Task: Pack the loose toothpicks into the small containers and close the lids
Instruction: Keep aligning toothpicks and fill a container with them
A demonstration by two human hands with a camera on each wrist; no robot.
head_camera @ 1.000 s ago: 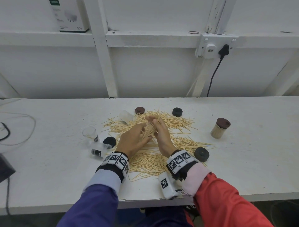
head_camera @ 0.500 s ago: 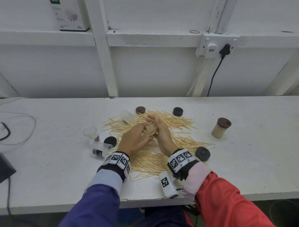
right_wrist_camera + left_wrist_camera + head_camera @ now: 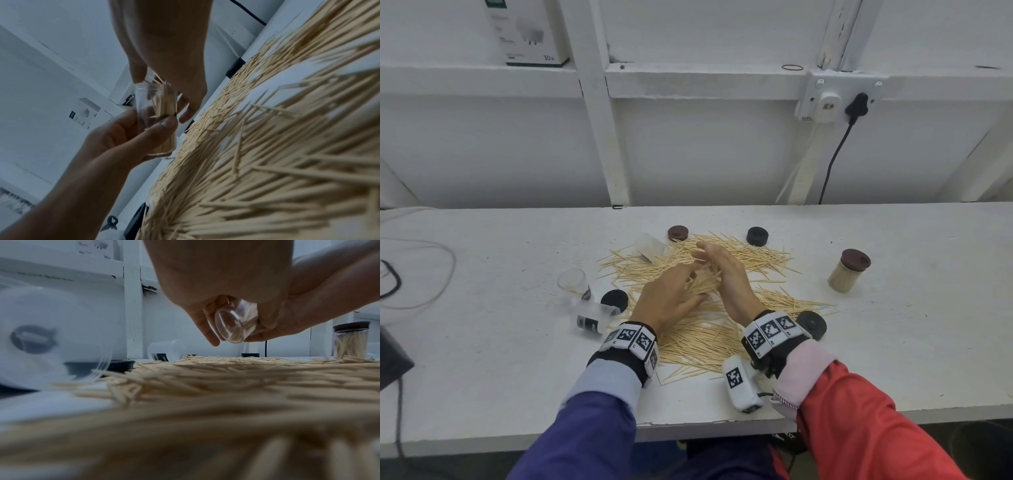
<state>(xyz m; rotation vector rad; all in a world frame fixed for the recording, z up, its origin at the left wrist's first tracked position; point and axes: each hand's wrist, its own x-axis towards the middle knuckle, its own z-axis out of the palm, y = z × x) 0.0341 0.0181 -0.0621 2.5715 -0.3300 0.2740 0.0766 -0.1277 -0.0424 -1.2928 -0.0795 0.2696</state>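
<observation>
White box point(image 3: 529, 32) marked "30w" stands on the wall ledge, upper left. Wall socket point(image 3: 825, 99) holds a black plug point(image 3: 859, 102) with cable hanging down. Thin grey cable point(image 3: 431, 270) loops across the white table point(image 3: 911, 342), left side.

Your left arm wears a purple sleeve point(image 3: 585, 431) with a pale blue cuff point(image 3: 607, 383), your right a red sleeve point(image 3: 866, 431) with a pink cuff point(image 3: 806, 373), both wrists banded in black-and-white marker blocks point(image 3: 631, 339).

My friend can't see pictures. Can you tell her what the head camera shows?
Two hands hold a clear container of toothpicks above a toothpick pile on a white table: left hand, right hand. Loose lids, empty containers and one filled, lidded jar surround them.
</observation>
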